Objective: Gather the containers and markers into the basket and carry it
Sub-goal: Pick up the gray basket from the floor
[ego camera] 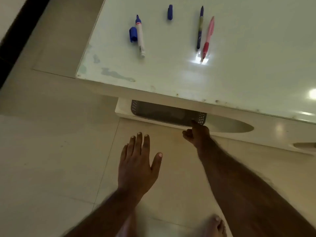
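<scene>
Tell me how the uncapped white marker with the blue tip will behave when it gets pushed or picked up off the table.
The white marker is a round barrel lying flat on the glossy table, so a sideways push would probably roll it. It looks stiff and light, likely easy to pinch. Its tip is bare, its blue cap beside it, so it may smear ink.

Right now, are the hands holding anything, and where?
The right hand touches the dark basket's near right corner under the table; a full grip cannot be told. The left hand is open, empty.

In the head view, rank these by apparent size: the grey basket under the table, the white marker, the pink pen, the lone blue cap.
1. Grey basket, though partly hidden by the table.
2. White marker and pink pen: similar, unranked.
3. Lone blue cap.
</scene>
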